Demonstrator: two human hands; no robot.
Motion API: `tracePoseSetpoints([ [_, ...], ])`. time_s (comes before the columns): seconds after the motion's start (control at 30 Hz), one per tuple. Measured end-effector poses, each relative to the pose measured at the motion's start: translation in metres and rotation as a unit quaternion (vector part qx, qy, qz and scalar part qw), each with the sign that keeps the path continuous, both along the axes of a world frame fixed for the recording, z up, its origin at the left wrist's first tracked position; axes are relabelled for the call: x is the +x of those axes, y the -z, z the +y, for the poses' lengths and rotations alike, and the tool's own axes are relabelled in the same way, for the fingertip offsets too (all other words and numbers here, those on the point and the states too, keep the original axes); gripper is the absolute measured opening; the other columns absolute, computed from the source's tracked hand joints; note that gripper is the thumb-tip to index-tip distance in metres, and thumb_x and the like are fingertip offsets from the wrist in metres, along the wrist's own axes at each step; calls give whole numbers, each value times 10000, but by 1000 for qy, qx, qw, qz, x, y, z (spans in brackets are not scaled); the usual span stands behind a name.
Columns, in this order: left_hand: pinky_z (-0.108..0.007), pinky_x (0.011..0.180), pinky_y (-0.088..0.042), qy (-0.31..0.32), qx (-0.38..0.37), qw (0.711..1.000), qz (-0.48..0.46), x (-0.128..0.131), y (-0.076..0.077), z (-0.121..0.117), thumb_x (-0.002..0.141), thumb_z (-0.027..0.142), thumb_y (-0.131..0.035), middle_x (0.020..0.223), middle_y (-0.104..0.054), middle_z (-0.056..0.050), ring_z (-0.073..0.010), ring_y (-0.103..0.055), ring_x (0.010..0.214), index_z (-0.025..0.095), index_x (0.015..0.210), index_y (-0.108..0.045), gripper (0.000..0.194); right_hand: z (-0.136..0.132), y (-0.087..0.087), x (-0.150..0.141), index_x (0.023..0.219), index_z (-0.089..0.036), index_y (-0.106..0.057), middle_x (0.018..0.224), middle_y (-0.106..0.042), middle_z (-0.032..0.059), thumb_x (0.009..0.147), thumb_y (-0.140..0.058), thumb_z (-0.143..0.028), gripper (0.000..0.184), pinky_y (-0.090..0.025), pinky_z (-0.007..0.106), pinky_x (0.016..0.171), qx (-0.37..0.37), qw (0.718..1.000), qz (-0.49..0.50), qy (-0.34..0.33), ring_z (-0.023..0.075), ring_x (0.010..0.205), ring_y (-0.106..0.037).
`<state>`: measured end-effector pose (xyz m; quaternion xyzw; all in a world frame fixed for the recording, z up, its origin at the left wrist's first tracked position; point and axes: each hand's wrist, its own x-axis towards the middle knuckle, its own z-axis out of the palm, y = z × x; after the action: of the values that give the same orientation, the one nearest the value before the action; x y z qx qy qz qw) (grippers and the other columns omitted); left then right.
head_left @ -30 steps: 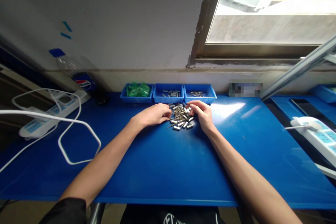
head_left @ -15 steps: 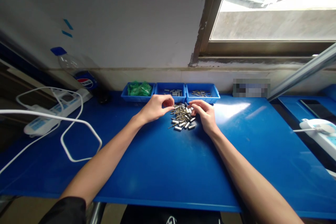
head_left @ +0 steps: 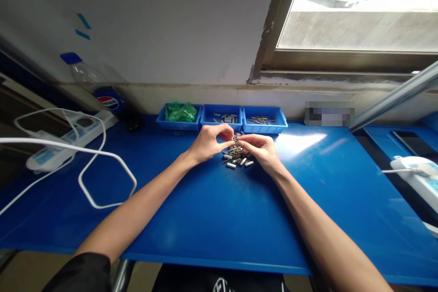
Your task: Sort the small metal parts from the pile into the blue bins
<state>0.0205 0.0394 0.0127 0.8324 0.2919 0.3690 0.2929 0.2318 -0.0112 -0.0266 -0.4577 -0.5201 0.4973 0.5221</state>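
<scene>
Over a pile of small metal parts [head_left: 235,157], my left hand [head_left: 212,143] and my right hand [head_left: 262,149] meet fingertip to fingertip. The pile mixes short silvery cylinders with thin brass-coloured pins. Both hands are closed in a pinch. A tiny bit of metal shows between the fingertips, but its kind is too small to make out. Behind the hands, the middle blue bin [head_left: 221,125] holds silvery cylinders, and the right blue bin [head_left: 265,127] holds thin pins.
A green plastic bag [head_left: 181,112] lies in the left blue bin [head_left: 164,123]. On the left stand a cola bottle [head_left: 109,100] and a white power strip [head_left: 51,150] with a looping white cable [head_left: 82,182]. At right, another power strip [head_left: 417,171] and a phone [head_left: 410,142] lie beyond a metal post [head_left: 390,96].
My hands have come together above the pile, the right moving left and the left slightly right, until their fingertips meet. The camera view has shifted slightly.
</scene>
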Motion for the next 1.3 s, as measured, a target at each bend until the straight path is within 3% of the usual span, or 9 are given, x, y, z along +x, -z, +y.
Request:
tracePoseSetpoints([
  [0.17, -292, 809, -562, -17, 22, 990, 140, -8, 7, 9, 863, 173, -744, 937, -770, -22, -184, -732, 854, 193, 1009, -703, 153, 6, 4, 5, 970, -219, -830, 859, -818, 53, 771, -880, -463, 319, -612, 354, 692, 44, 992, 27, 119, 200, 689, -729],
  [0.27, -312, 831, -556, -1, 28, 973, 229, -12, 11, 11, 849, 160, -734, 969, -772, -34, -215, -734, 902, 208, 999, -706, 161, 9, 4, 6, 1139, -232, -789, 1134, -814, 94, 805, -858, -441, 400, -639, 427, 860, 80, 980, 53, 174, 260, 924, -788],
  [0.37, -309, 825, -548, 4, 39, 968, 249, -11, 14, 11, 859, 134, -696, 983, -763, -46, -220, -727, 913, 204, 980, -692, 140, 8, 4, 6, 1289, -255, -717, 1381, -718, 119, 820, -848, -417, 513, -600, 486, 1014, 93, 980, 52, 165, 293, 1120, -762],
  [0.53, -284, 771, -524, 7, 49, 968, 245, -9, 16, 9, 870, 76, -612, 929, -752, -40, -201, -716, 845, 207, 968, -669, 172, 7, 4, 7, 1237, -245, -709, 1330, -739, 136, 869, -784, -475, 440, -638, 465, 858, 82, 985, -1, 150, 267, 928, -789],
  [0.7, -287, 764, -522, -1, 46, 969, 242, -12, 14, 12, 850, 59, -606, 928, -740, -33, -200, -705, 845, 212, 998, -664, 221, 6, 5, 7, 1189, -228, -719, 1244, -772, 123, 887, -762, -427, 364, -615, 389, 744, 79, 988, -4, 133, 203, 779, -755],
  [0.87, -304, 844, -556, 6, 45, 992, 117, -10, 8, 12, 880, 59, -614, 981, -748, -43, -182, -712, 881, 190, 1056, -688, 232, 5, 1, 5, 1138, -228, -729, 1032, -809, 74, 872, -765, -424, 332, -616, 384, 794, 74, 990, -12, 122, 201, 779, -747],
  [1.0, -296, 816, -575, -38, 50, 998, 21, -5, 2, 8, 863, 95, -698, 941, -743, -27, -161, -708, 816, 185, 1036, -716, 195, 1, -2, 2, 1145, -242, -744, 912, -808, 44, 849, -790, -446, 363, -613, 390, 818, 61, 993, -39, 90, 228, 833, -762],
  [1.17, -293, 800, -585, -46, 78, 996, 7, -4, -2, 3, 869, 115, -715, 957, -739, -36, -159, -705, 818, 186, 1091, -713, 233, -2, -1, -2, 1221, -235, -764, 980, -823, 68, 853, -804, -430, 419, -603, 408, 846, 76, 992, -91, 42, 258, 910, -770],
  [1.3, -281, 791, -573, -17, 95, 995, 27, -2, -2, 0, 909, 132, -684, 957, -734, -36, -151, -695, 816, 189, 1058, -708, 162, -2, 1, -5, 1075, -240, -826, 1062, -828, 76, 842, -820, -445, 311, -607, 405, 856, 68, 995, -64, 20, 272, 952, -774],
])
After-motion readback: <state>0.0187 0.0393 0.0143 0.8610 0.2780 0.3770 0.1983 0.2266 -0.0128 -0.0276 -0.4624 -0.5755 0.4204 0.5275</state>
